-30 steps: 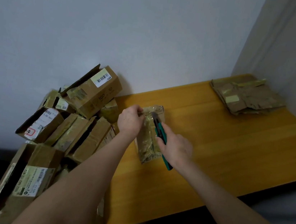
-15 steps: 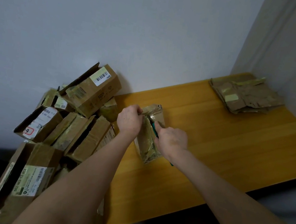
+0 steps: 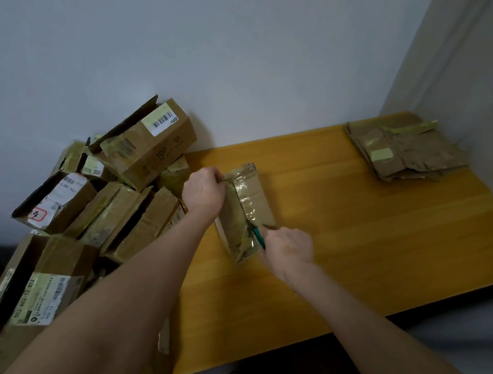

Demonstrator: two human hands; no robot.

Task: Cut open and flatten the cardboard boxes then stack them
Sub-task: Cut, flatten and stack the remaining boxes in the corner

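The box [image 3: 249, 201] is gripped steady by the left hand [image 3: 203, 192] so its tape can be slit with the cutter [image 3: 258, 240] clenched in the right hand [image 3: 288, 249].

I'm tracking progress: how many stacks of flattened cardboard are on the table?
1: the flattened stack lies at the table's far right corner. The box pile at left could hide more.
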